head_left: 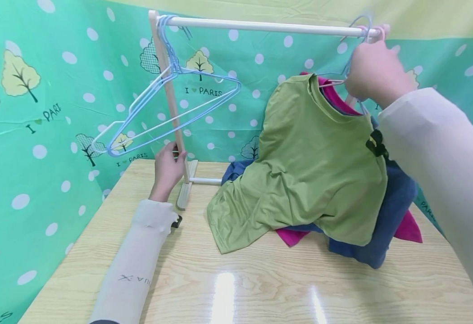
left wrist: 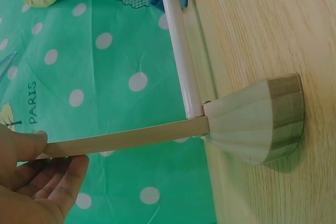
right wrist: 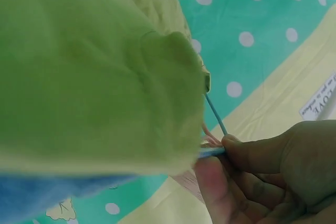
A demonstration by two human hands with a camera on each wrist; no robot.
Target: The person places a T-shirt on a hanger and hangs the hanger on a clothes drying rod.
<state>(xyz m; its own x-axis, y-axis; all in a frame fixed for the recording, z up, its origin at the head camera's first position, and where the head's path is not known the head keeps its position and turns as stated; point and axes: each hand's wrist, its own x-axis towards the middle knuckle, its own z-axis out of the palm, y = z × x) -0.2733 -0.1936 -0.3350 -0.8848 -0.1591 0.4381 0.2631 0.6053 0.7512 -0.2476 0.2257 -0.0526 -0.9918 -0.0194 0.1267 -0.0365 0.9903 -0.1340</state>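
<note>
My left hand (head_left: pixel 168 168) grips the left wooden upright (head_left: pixel 171 103) of a clothes rack, low down; in the left wrist view, thumb and fingers lie on either side of it. At the rack's right end, my right hand (head_left: pixel 372 69) pinches a blue hanger (right wrist: pixel 215 113) just under the rod, with pink hanger wire close by. Below that hand hangs a green T-shirt (head_left: pixel 313 162), its lower left part spread on the table. Behind it show a blue garment (head_left: pixel 396 198) and a magenta garment (head_left: pixel 408 227). Which hanger carries the green shirt, I cannot tell.
Several blue and white hangers (head_left: pixel 173 74) hang on the left end of the white rod (head_left: pixel 261 25). The rack's wooden foot (head_left: pixel 186 191) and white lower bar (head_left: pixel 206 181) stand on the wooden table (head_left: pixel 171 279). A green dotted cloth (head_left: pixel 38 189) covers the walls.
</note>
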